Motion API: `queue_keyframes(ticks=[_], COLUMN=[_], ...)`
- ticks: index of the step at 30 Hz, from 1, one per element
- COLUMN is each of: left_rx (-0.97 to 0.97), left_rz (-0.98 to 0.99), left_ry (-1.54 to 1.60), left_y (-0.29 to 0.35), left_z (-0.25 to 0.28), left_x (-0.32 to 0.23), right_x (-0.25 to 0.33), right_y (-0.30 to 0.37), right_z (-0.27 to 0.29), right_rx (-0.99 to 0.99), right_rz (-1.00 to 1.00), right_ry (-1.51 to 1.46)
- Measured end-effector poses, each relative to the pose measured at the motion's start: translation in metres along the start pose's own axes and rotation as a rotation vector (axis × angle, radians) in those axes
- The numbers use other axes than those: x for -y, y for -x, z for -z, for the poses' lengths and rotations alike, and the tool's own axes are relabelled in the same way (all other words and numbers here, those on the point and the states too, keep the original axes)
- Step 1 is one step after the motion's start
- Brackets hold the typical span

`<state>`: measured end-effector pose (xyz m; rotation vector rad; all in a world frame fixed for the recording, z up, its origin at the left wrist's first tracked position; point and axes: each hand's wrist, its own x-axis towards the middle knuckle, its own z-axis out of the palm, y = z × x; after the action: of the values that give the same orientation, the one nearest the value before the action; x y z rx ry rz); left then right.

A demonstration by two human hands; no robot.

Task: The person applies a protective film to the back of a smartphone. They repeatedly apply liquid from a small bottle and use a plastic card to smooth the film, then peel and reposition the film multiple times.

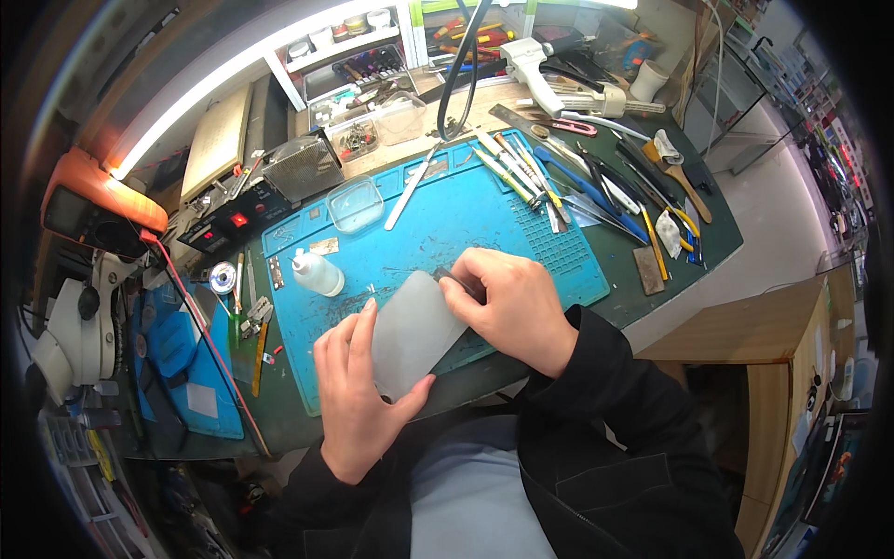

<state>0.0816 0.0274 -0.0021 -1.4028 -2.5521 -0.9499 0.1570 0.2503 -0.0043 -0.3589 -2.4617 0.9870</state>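
Note:
A flat grey slab with rounded corners (pixel 410 337), about the size of a phone, is held tilted above the front of the blue work mat (pixel 391 252). My left hand (pixel 354 382) grips its left and lower edges, with the thumb at the bottom corner and the fingers along the side. At the upper right edge, my right hand (pixel 510 307) is closed in a pinch on a small dark piece (pixel 441 274) touching the slab. Most of that piece is hidden by the fingers, so its kind cannot be told. A white squeeze bottle (pixel 318 274) stands just beyond my left hand.
Behind lie a clear plastic box (pixel 355 204) and a metal spatula (pixel 412 191). Tweezers, brushes and other hand tools (pixel 596 182) crowd the right side. An orange multimeter (pixel 102 205) stands left, near a solder spool (pixel 223 278). A black cable (pixel 449 84) hangs over the back.

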Motion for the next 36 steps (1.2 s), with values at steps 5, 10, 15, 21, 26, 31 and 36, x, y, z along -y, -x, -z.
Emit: queue_keyframes(ticks=[5, 10, 15, 21, 26, 31, 36], left_rx=[-0.159, -0.289, -0.333, -0.293, -0.303, -0.345, -0.377], left_rz=[-0.145, -0.182, -0.181, -0.192, -0.194, -0.187, -0.147], left_ry=[-0.087, -0.084, -0.076, -0.083, -0.077, -0.041, -0.024], left_y=[-0.016, -0.033, -0.031, -0.027, -0.024, -0.023, -0.023], left_z=[0.001, -0.018, -0.03, -0.03, -0.03, -0.029, -0.033], left_x=[-0.013, -0.017, -0.018, -0.016, -0.015, -0.016, -0.017], right_x=[0.03, 0.044, 0.043, 0.051, 0.053, 0.055, 0.054], right_y=[0.004, 0.004, 0.006, 0.004, 0.001, 0.0, 0.008], right_z=[0.028, 0.042, 0.051, 0.064, 0.074, 0.072, 0.056], right_rx=[-0.229, -0.38, -0.316, -0.194, -0.057, -0.064, -0.279], right_rz=[0.09, 0.232, 0.256, 0.158, 0.058, 0.128, 0.377], right_ry=[-0.19, -0.188, -0.214, -0.312, -0.389, -0.379, -0.114])
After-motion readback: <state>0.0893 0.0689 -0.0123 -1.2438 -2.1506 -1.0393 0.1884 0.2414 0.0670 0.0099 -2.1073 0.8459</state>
